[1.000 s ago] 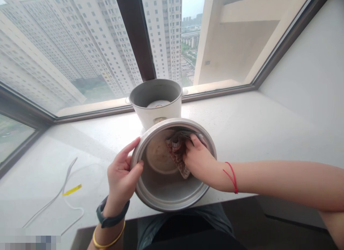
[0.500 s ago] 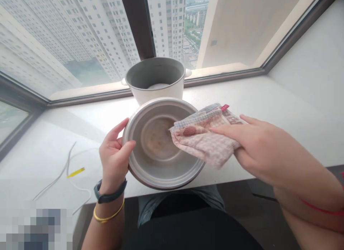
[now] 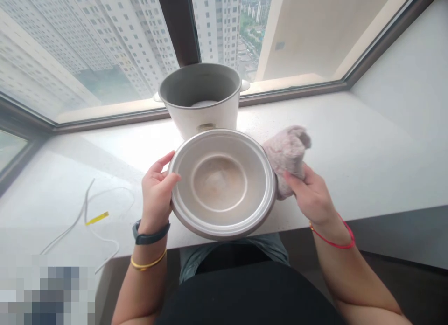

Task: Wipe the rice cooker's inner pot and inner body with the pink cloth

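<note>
My left hand (image 3: 157,194) grips the left rim of a round metal lid (image 3: 220,183), thumb on the inner side and fingers behind. The lid is tilted so its hollow, silvery inside faces me, with brownish stains in the middle ring. At its right edge, my right hand (image 3: 313,194) is closed on a pinkish checked cloth (image 3: 287,150), bunched up and slightly blurred. The cloth lies against or just behind the lid's right rim; which of the two I cannot tell. Behind the lid stands a white rice cooker body (image 3: 206,115), open at the top, its grey inside visible.
A white windowsill (image 3: 367,148) carries everything, with large window panes behind the cooker. To the left lie a thin pale cord (image 3: 84,208) and a yellow tag (image 3: 98,218). The sill's front edge runs just before my lap. A blurred patch covers the lower left corner.
My right hand has drawn the cloth from over the lid's inside to its outer right edge. The lid has shifted slightly right, still in my left hand.
</note>
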Available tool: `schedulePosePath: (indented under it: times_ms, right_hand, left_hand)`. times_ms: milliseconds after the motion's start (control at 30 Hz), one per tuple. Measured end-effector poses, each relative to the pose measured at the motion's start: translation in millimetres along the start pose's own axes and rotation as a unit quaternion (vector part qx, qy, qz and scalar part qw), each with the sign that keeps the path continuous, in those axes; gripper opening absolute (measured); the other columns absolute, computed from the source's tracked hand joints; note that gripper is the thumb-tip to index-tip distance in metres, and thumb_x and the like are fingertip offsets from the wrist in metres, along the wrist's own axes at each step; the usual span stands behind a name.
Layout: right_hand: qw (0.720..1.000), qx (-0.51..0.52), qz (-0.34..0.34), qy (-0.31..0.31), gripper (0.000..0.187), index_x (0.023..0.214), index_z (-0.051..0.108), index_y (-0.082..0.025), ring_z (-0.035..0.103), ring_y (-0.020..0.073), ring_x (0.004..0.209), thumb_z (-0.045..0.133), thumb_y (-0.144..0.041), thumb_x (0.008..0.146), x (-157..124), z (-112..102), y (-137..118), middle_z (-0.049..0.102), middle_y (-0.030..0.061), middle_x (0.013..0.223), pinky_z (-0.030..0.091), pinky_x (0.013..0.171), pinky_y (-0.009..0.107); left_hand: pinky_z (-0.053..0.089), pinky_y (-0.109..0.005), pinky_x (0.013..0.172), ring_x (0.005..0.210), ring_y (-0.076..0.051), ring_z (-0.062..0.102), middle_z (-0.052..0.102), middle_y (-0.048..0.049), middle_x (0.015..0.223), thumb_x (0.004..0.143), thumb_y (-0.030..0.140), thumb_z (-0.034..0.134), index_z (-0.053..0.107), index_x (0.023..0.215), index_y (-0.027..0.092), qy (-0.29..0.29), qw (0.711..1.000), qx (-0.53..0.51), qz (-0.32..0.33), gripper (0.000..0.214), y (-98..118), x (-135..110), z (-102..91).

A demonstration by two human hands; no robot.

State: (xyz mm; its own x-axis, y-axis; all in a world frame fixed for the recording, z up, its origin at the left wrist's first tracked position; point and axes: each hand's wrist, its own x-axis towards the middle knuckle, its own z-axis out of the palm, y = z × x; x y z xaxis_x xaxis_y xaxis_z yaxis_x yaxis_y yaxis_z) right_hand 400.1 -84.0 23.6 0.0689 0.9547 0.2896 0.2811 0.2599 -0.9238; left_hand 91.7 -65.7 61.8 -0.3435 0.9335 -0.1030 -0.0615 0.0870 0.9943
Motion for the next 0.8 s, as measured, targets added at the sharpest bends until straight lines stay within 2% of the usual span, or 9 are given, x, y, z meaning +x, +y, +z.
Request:
schedulePosePath:
  times_ms: [67, 133, 300, 433, 533, 600, 667, 733, 800]
  right_hand:
    - [0.998, 0.045, 0.003, -0.045, 0.043, 0.134, 0.067, -0.032, 0.039, 0.0268, 0.149, 0.065, -0.037, 0.091, 21, 18, 0, 0.05, -0.0014, 0.155, 0.027, 0.126, 0.05]
    - [0.993, 0.084, 0.036, -0.08, 0.044, 0.131, 0.069, -0.029, 0.042, 0.0273, 0.148, 0.069, -0.035, 0.087, 50, 28, 0, 0.056, -0.0008, 0.15, 0.025, 0.126, 0.051]
    - [0.949, 0.203, 0.166, -0.176, 0.031, 0.106, 0.078, -0.02, 0.072, 0.027, 0.101, 0.072, -0.035, 0.08, 104, 37, 8, 0.079, 0.0027, 0.1, 0.057, 0.093, 0.039]
    - [0.927, 0.285, 0.204, -0.135, 0.03, 0.103, 0.078, -0.023, 0.074, 0.0229, 0.09, 0.074, -0.038, 0.077, 94, 41, 15, 0.079, 0.002, 0.097, 0.059, 0.081, 0.033]
    - [0.918, 0.333, 0.206, -0.07, 0.034, 0.106, 0.077, -0.024, 0.074, 0.0246, 0.1, 0.075, -0.042, 0.077, 65, 40, 20, 0.079, 0.0032, 0.107, 0.059, 0.091, 0.035]
    - [0.909, 0.364, 0.204, -0.012, 0.036, 0.107, 0.077, -0.022, 0.072, 0.0264, 0.11, 0.074, -0.044, 0.078, 45, 36, 26, 0.078, 0.0041, 0.111, 0.057, 0.1, 0.038]
    - [0.893, 0.39, 0.21, 0.073, 0.036, 0.105, 0.076, -0.021, 0.07, 0.0269, 0.115, 0.072, -0.045, 0.08, 27, 29, 34, 0.078, 0.0051, 0.112, 0.055, 0.104, 0.041]
    - [0.876, 0.4, 0.214, 0.162, 0.034, 0.104, 0.076, -0.021, 0.071, 0.0269, 0.114, 0.068, -0.045, 0.082, 15, 21, 40, 0.078, 0.0057, 0.11, 0.055, 0.105, 0.044]
    - [0.868, 0.396, 0.204, 0.218, 0.031, 0.104, 0.076, -0.021, 0.071, 0.0272, 0.113, 0.066, -0.043, 0.084, 8, 13, 44, 0.078, 0.0061, 0.107, 0.055, 0.104, 0.046]
  left_hand:
    - [0.044, -0.02, 0.04, 0.041, -0.014, 0.056, 0.065, -0.0001, 0.056, 0.058, 0.019, 0.073, 0.065, 0.135, 0.01, -0.019, 1.0, 0.004, -0.005, 0.078, -1, 3, 0.4]
    - [0.044, -0.019, 0.041, 0.042, -0.014, 0.056, 0.066, -0.0009, 0.056, 0.058, 0.019, 0.073, 0.065, 0.134, 0.01, -0.031, 0.999, 0.005, -0.011, 0.078, -2, 7, 1.0]
    - [0.043, -0.019, 0.043, 0.045, -0.015, 0.058, 0.067, -0.0018, 0.059, 0.059, 0.019, 0.072, 0.064, 0.136, 0.009, -0.055, 0.998, -0.001, -0.044, 0.078, -12, 9, 1.4]
    - [0.043, -0.02, 0.045, 0.047, -0.015, 0.058, 0.057, 0.0047, 0.052, 0.061, 0.02, 0.072, 0.064, 0.137, 0.012, -0.037, 0.998, -0.013, -0.05, 0.076, -20, 6, 0.3]
    - [0.044, -0.023, 0.047, 0.048, -0.016, 0.058, 0.055, 0.0047, 0.053, 0.065, 0.025, 0.07, 0.06, 0.141, 0.014, -0.038, 0.998, 0.023, -0.048, 0.077, -23, 5, -1.4]
    - [0.047, -0.028, 0.052, 0.052, -0.018, 0.058, 0.057, 0.0026, 0.057, 0.071, 0.031, 0.068, 0.06, 0.141, 0.013, -0.029, 0.993, 0.116, -0.004, 0.073, -20, 4, -4.6]
    - [0.053, -0.037, 0.067, 0.068, -0.024, 0.064, 0.063, -0.0041, 0.072, 0.08, 0.037, 0.065, 0.059, 0.14, 0.01, 0.02, 0.956, 0.27, 0.115, 0.066, -14, -1, -9.9]
    - [0.05, -0.049, 0.088, 0.096, -0.032, 0.065, 0.068, -0.0141, 0.099, 0.089, 0.044, 0.06, 0.059, 0.139, 0.011, 0.038, 0.869, 0.406, 0.279, 0.06, -4, -11, -15.4]
    - [0.04, -0.055, 0.104, 0.117, -0.035, 0.058, 0.063, -0.0181, 0.126, 0.092, 0.051, 0.059, 0.056, 0.141, 0.016, -0.084, 0.778, 0.466, 0.413, 0.06, 5, -26, -17.4]
